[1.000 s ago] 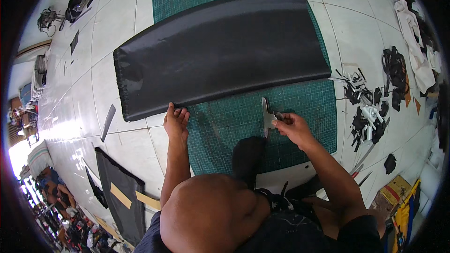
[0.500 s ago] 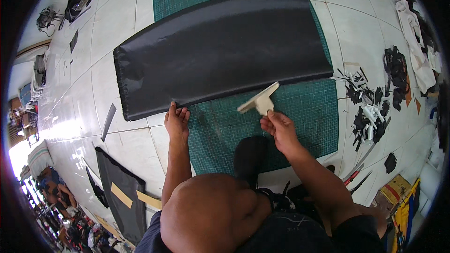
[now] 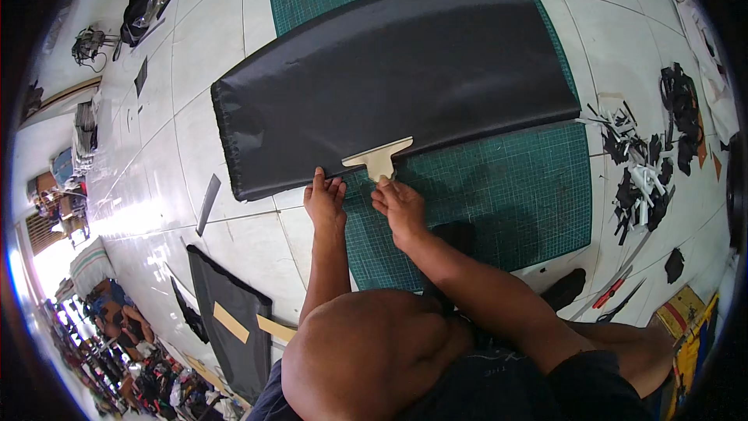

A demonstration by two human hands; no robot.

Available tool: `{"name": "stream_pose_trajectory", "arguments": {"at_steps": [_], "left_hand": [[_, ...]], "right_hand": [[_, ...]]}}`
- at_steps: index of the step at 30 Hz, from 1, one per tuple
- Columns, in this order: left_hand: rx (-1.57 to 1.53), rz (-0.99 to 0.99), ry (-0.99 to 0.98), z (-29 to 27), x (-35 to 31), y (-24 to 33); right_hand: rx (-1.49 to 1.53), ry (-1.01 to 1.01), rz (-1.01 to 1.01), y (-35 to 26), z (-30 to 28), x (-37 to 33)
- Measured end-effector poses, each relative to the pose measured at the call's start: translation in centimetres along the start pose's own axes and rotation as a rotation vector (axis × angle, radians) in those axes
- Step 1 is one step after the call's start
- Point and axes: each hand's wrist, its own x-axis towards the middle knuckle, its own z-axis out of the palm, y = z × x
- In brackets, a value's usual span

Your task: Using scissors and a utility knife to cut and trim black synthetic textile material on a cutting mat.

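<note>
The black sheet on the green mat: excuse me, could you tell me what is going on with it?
A person's right grip holds a pale T-shaped scraper by its handle, with the wide blade over the near edge of the black sheet. The left grip is at the same edge, just left of the scraper. The sheet lies across the green mat, its left end reaching over the tiled floor. Whether the blade presses down is hard to tell.

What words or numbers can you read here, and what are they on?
Dark shirt: small pale lettering, which I won't copy out.
Green cutting mat: a fine grid; any numbers are too small to read.
Pale T-shaped tool: no writing I can make out.
</note>
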Motion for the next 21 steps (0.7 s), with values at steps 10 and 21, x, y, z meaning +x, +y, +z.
{"name": "stream_pose_trajectory", "arguments": {"at_steps": [10, 21], "left_hand": [[0.366, -0.269, -0.379, 2.0, -8.5, -1.5], [0.179, -0.222, -0.239, 5.3, -8.1, -4.6]], "right_hand": [[-1.061, -0.276, -0.363, -7.1, -5.6, 0.1], [-1.785, -0.196, -1.137, -14.9, -9.0, 4.4]]}}
